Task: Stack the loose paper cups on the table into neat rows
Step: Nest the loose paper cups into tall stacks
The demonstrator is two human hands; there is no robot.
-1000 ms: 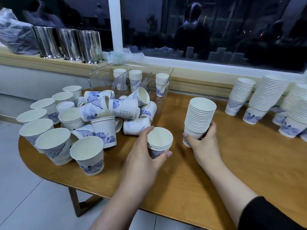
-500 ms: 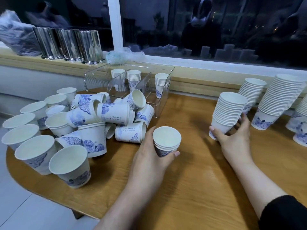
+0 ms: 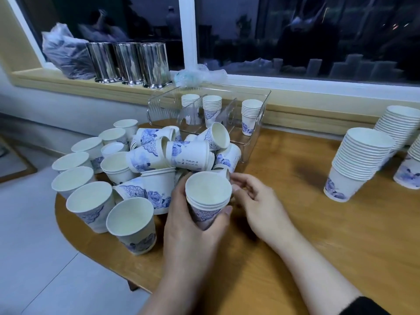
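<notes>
Since the earlier frames our right hand (image 3: 256, 205) had let go of the tall stack (image 3: 356, 164), which stood alone towards the worktop's right edge, and had come back across to the pile (image 3: 163, 160) of loose cups near the left edge. Its fingers (image 3: 242, 186) were loosely curled and reaching at a cup just behind our small stack (image 3: 208, 198); whether they had pinched that cup yet, we could not tell, as the small stack hid it. Our left hand (image 3: 193, 223) held the small stack upright above the worktop (image 3: 295, 223), close to its front edge, fingers and thumb wrapped round the lower wall, below the nested rims.

We judged these cups very light, thin and easily crushed: a firm squeeze at mid-wall would dent them. The rolled rim looked the stiffest part, so we thought a light pinch at the rim, or a loose wrap near the base, was the place to take hold. Lying cups would roll if nudged, and nested ones might cling together and come up in pairs. More finished stacks (image 3: 400, 123) stood at the back right corner, and a clear tray (image 3: 261, 103) held short stacks at the back edge.
</notes>
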